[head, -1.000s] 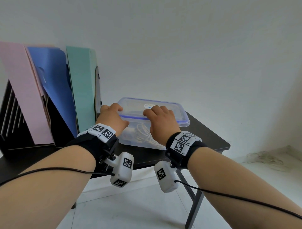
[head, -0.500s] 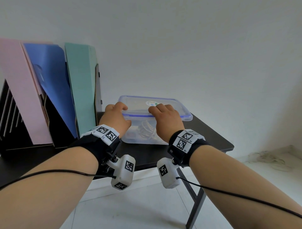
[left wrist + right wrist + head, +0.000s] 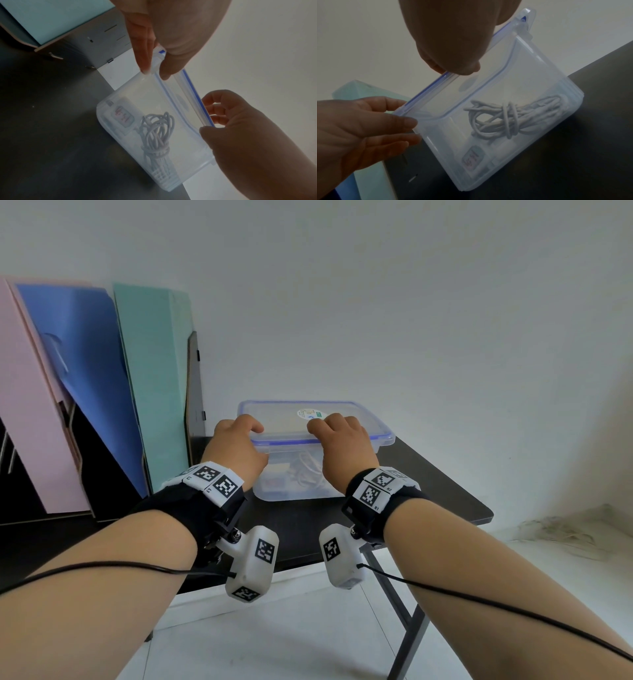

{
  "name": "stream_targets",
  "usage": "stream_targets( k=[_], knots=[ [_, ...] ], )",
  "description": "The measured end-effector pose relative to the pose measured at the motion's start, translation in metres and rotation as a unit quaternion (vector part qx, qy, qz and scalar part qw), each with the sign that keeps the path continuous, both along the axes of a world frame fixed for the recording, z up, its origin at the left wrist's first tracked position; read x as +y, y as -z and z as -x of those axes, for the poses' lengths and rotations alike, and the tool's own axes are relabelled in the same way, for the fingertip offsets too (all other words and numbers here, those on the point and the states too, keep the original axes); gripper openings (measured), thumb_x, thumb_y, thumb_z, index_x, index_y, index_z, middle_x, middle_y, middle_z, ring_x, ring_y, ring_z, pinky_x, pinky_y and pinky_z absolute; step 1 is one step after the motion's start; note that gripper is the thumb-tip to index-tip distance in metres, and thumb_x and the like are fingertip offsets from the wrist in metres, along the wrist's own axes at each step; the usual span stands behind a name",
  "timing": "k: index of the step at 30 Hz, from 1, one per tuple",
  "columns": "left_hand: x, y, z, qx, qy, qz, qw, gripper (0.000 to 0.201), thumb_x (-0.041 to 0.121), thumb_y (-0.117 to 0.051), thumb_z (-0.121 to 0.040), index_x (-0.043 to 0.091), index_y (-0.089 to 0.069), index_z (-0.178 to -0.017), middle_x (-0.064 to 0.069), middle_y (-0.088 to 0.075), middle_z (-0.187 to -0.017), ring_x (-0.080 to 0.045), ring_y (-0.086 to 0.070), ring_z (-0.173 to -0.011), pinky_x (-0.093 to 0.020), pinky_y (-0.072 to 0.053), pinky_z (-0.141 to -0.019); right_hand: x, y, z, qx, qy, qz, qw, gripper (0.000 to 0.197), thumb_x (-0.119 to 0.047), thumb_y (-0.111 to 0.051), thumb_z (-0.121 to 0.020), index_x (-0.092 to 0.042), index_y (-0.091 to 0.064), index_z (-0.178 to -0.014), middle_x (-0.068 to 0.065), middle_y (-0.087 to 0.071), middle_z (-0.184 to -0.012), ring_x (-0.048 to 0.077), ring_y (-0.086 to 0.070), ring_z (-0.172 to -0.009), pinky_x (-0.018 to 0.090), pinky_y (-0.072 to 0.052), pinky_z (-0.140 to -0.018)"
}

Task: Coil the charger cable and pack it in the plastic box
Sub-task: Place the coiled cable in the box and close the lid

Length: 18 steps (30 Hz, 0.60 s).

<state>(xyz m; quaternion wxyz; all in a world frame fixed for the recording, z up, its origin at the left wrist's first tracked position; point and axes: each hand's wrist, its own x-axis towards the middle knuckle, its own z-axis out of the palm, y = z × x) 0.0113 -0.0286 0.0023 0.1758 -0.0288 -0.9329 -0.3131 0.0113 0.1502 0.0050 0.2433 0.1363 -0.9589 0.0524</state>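
A clear plastic box with a blue-sealed lid stands on the black table. Inside lie the coiled white cable and the white charger block. My left hand pinches the lid's near left edge between thumb and fingers. Farther right on the same edge, my right hand curls its fingers over the top. In the left wrist view, the thumb sits under the rim.
Pink, blue and teal file holders stand upright just left of the box. The table ends right of the box and just in front of my wrists. A tangle of white cord lies on the floor at right.
Both hands keep their hold on the lid's near edge. The view has shifted slightly; the box stays in place with the lid on it.
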Motion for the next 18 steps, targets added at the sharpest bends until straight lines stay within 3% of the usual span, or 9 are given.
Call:
stream_targets(
  k=[18],
  knots=[
    [0.005,0.003,0.049,0.011,-0.008,-0.039,0.999,0.044,0.013,-0.062,-0.081,0.018,-0.048,-0.122,-0.013,-0.039,-0.134,-0.018,-0.048,-0.077,-0.024,-0.038,-0.078,0.006,-0.002,0.061,-0.035,-0.011,0.048,0.998,0.056,0.009,-0.044,-0.076,-0.019,-0.05,-0.124,0.005,-0.051,-0.121,0.028,-0.044,-0.111,0.036,-0.039,-0.099]
  ],
)
